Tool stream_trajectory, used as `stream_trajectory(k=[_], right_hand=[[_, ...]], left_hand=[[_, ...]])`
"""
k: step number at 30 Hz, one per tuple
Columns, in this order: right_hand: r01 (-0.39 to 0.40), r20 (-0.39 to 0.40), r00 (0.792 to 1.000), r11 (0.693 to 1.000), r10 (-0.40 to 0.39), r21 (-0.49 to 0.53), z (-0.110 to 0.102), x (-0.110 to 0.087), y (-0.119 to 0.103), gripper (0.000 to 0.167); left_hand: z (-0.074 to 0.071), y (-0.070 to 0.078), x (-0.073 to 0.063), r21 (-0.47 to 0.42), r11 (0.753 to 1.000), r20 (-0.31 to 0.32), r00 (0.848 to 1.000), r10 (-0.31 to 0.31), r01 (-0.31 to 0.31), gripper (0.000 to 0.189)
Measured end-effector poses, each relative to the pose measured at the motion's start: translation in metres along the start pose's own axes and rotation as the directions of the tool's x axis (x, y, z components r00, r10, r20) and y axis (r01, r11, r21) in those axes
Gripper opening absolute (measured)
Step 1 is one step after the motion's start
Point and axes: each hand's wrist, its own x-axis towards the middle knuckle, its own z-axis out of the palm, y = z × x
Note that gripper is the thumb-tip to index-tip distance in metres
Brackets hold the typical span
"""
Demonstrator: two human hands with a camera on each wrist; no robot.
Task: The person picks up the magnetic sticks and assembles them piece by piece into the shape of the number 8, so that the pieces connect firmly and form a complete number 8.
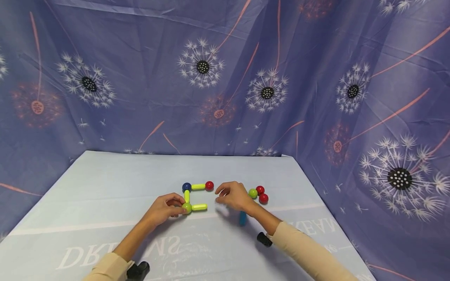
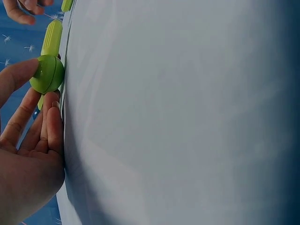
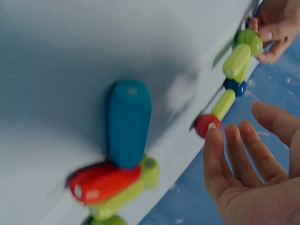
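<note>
My left hand (image 1: 167, 207) pinches a green ball (image 1: 187, 208) between thumb and fingers at the near corner of a small C-shaped assembly. From that ball one yellow-green rod (image 1: 200, 207) points right, its far end free. Another yellow-green rod (image 1: 187, 196) runs back to a dark blue ball (image 1: 186, 187). A third rod (image 1: 198, 187) joins the blue ball to a red ball (image 1: 209, 185). Over the table, right of the assembly's gap, my right hand (image 1: 233, 196) hovers with loosely bent fingers and holds nothing. In the right wrist view, its fingertip overlaps the red ball (image 3: 206, 125).
Right of my right hand lie a loose green ball (image 1: 252, 193) and two red balls (image 1: 260, 189). A blue rod (image 3: 130, 124) lies under the right wrist, beside a red rod (image 3: 105, 185) and yellow-green rods (image 3: 117, 199). A patterned cloth (image 1: 232, 78) hangs behind the table.
</note>
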Motion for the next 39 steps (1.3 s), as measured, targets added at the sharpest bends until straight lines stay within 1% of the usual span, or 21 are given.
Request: stream_trajectory(k=[6,9,13,16,20,24,32,39], right_hand=[[-0.073,-0.047,0.996,0.997,0.073,-0.003,-0.020,-0.006,0.008,0.018],[-0.110,-0.086,0.990,0.994,0.109,-0.014,-0.028,-0.008,0.015,0.017],[-0.142,-0.123,0.983,0.990,0.138,-0.024,-0.038,-0.013,0.025,0.020],[-0.149,-0.139,0.980,0.988,0.143,-0.031,-0.044,-0.017,0.033,0.024],[-0.152,-0.163,0.977,0.986,0.140,-0.064,-0.050,-0.022,0.042,0.027],[-0.164,-0.189,0.971,0.983,0.146,-0.083,-0.057,-0.026,0.049,0.026],[-0.210,-0.222,0.956,0.975,0.189,-0.073,-0.071,-0.036,0.064,0.027],[-0.229,-0.244,0.949,0.968,0.200,-0.099,-0.077,-0.044,0.077,0.027]], left_hand=[[-0.001,0.001,0.000,0.001,1.000,-0.005,1.000,-0.008,0.008,0.035],[-0.001,0.000,0.001,0.001,1.000,-0.003,1.000,-0.002,0.002,0.035],[0.000,-0.001,0.002,0.003,1.000,-0.003,1.000,-0.001,0.001,0.035],[-0.001,0.000,0.002,0.003,1.000,-0.004,1.000,-0.007,0.007,0.035],[-0.001,0.001,0.002,-0.004,1.000,-0.001,1.000,-0.005,0.005,0.034],[-0.001,0.001,0.002,-0.004,1.000,0.001,1.000,-0.007,0.007,0.035],[0.000,-0.002,0.001,0.000,1.000,0.004,1.000,0.002,-0.002,0.035],[-0.001,-0.002,0.001,-0.005,1.000,-0.004,1.000,-0.008,0.008,0.035]])
